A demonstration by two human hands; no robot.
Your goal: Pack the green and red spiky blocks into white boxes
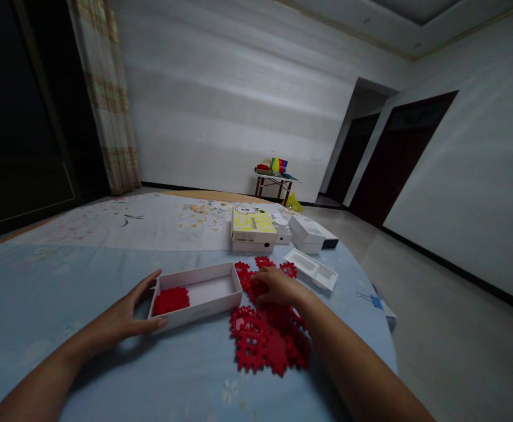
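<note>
An open white cardboard box lies lengthwise on the table, and my left hand grips its left end between thumb and fingers. Inside that end sit red toothed plastic pieces, the rest of the box floor being bare. My right hand is just right of the box, its fingers curled down onto a red toothed piece; the fingertips are partly hidden. Below and around this hand spreads a loose pile of red toothed pieces, some with square holes, overlapping one another.
Beyond the pile lies a white plastic tray insert. Farther back stand a yellow and white box and white boxes. A floral tablecloth covers the round table, with a blue clip at its right edge.
</note>
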